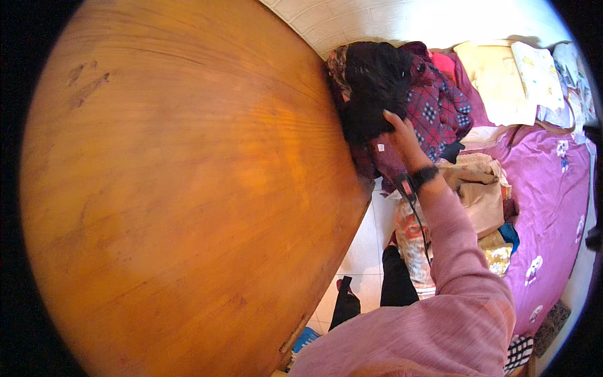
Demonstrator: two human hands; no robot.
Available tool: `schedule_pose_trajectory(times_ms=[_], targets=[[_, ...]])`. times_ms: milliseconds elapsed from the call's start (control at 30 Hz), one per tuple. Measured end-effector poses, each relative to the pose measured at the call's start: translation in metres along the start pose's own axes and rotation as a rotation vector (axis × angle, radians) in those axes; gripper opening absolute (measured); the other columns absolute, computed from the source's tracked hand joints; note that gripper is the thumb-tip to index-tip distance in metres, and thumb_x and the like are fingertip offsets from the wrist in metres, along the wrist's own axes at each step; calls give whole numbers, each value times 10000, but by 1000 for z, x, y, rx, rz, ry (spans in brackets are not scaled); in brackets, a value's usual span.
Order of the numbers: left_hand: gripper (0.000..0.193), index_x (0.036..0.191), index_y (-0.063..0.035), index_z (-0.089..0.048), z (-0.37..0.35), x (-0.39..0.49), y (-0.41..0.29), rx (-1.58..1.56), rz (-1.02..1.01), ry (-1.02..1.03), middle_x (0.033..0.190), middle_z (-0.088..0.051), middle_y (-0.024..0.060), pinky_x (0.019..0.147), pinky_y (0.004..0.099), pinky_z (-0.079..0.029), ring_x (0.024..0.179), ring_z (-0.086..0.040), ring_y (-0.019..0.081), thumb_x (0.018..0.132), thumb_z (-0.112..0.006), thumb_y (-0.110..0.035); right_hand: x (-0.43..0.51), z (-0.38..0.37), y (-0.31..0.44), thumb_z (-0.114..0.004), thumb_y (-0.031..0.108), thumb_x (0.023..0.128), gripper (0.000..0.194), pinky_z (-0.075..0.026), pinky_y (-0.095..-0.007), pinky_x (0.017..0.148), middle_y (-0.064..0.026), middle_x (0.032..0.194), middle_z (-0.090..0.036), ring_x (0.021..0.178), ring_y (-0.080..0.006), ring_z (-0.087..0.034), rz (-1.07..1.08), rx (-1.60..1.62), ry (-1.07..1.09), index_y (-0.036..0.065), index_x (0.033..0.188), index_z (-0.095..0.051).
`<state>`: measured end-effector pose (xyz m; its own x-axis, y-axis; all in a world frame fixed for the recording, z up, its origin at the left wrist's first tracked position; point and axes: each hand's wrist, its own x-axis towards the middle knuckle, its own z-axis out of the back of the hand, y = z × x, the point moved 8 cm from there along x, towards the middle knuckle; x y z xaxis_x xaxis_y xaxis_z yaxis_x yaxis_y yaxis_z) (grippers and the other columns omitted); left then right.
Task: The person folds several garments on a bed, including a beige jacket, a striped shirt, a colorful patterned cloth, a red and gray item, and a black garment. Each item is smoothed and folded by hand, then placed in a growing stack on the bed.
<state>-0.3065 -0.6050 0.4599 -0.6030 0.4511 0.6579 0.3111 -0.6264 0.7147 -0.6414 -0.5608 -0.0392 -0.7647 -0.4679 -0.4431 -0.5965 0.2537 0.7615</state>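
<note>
My right hand (400, 134) reaches up to a pile of folded clothes at the foot of the wall. Its thumb lies on a black fluffy garment (377, 80), and the other fingers are mostly hidden in the cloth, which they seem to grip. Under and beside the black garment lies a dark red plaid garment (435, 103) with blue and white checks. A plain maroon cloth (388, 155) bearing a small white tag is below the hand. A black band is on my right wrist, and a thin black cable hangs beside the forearm. My left hand is out of view.
A large wooden door or panel (198, 188) fills the left side. To the right are a bed with a purple sheet (546, 188), a beige cloth (480, 198), a yellow folded cloth (494, 80) and a patterned plastic bag (412, 245). White floor tiles (365, 245) show below.
</note>
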Motion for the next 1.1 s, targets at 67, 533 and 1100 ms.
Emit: schedule_pose_trajectory(times_ms=[67, 533, 1100], targets=[[289, 993, -58, -640, 2, -1, 2, -11, -1, -15, 1338, -393, 259, 1072, 541, -154, 1313, -272, 379, 907, -511, -302, -45, 29, 6, -597, 192, 854, 357, -456, -302, 820, -52, 1059, -615, 923, -169, -576, 119, 93, -53, 2, 1155, -567], [218, 932, -123, -687, 46, 4, 15, -179, -14, -232, 1300, -436, 268, 1065, 543, -159, 1299, -291, 382, 898, -534, -275, -272, 109, 74, -599, 170, 724, 470, -504, -333, 790, -87, 987, -642, 839, -211, -627, 68, 115, -6, -14, 1154, -553], [874, 1378, -6, -290, 84, -141, -143, -2288, 41, 779, 1374, -379, 201, 1071, 330, -263, 1294, -354, 298, 660, -769, -143, -647, -79, 145, -471, 261, 720, 558, -490, -427, 872, -266, 1037, -625, 898, -380, -626, 235, 320, 249, -153, 1089, -537]])
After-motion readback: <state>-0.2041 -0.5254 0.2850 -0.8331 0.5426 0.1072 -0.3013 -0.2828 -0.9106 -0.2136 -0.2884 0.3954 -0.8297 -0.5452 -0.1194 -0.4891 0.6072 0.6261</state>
